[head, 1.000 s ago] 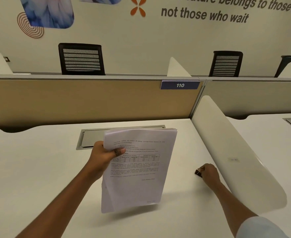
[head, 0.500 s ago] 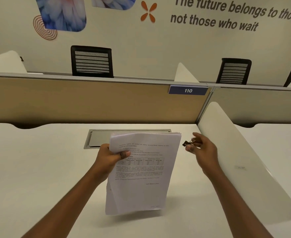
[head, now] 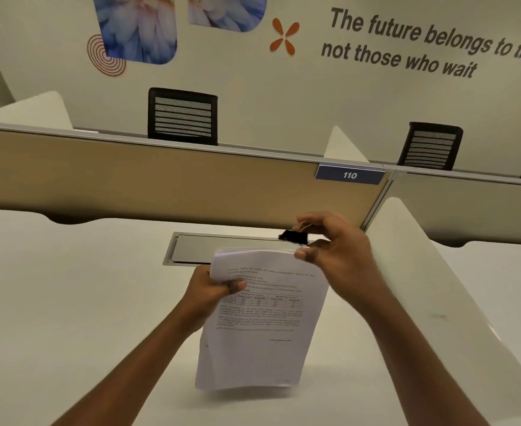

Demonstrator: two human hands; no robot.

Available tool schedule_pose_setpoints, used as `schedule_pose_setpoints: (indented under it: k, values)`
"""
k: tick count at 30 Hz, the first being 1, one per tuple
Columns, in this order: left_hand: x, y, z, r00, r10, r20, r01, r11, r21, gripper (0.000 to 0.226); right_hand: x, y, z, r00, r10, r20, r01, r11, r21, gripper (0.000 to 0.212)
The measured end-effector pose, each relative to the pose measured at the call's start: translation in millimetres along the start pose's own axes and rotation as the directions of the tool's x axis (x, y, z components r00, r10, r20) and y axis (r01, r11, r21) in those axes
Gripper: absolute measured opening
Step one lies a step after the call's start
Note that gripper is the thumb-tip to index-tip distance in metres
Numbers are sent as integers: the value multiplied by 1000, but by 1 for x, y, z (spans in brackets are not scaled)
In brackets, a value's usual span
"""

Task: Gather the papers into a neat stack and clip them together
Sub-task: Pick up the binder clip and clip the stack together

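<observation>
A stack of white printed papers hangs upright above the white desk. My left hand grips the stack near its top left corner, thumb on the front page. My right hand pinches a black binder clip by its wire handles. The clip hovers just above the top edge of the stack, near its right corner. Whether its jaws touch the paper I cannot tell.
A grey cable tray lid is set into the desk behind the papers. A tan partition with a "110" plate closes the back. A white curved divider stands on the right. Black chairs stand beyond the partition.
My right hand picked the binder clip up from the desk by the divider and carried it up and left to the top edge of the stack. My left hand kept holding the papers.
</observation>
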State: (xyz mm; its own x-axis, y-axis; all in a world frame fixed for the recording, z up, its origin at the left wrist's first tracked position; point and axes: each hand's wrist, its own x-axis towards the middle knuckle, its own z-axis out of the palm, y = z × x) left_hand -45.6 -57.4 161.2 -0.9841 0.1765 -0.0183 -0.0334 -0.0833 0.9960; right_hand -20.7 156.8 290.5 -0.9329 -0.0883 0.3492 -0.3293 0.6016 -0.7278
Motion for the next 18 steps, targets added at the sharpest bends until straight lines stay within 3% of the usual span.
schedule_pose_setpoints:
  k: [3,7,18]
  values:
    - [-3,1,0,1000,1,-1,-1,1000,-1,31,2,-13,20,993,5,121,7,995,-98,44]
    - [-8,2,-1,1000,8,-8,-8,1000,7,30,4,-25,35,982,0,191,12,998,-65,40]
    - [-14,-2,-4,1000,12,-10,-12,999,36,26,2,-34,53,982,-97,163,116,987,-112,30]
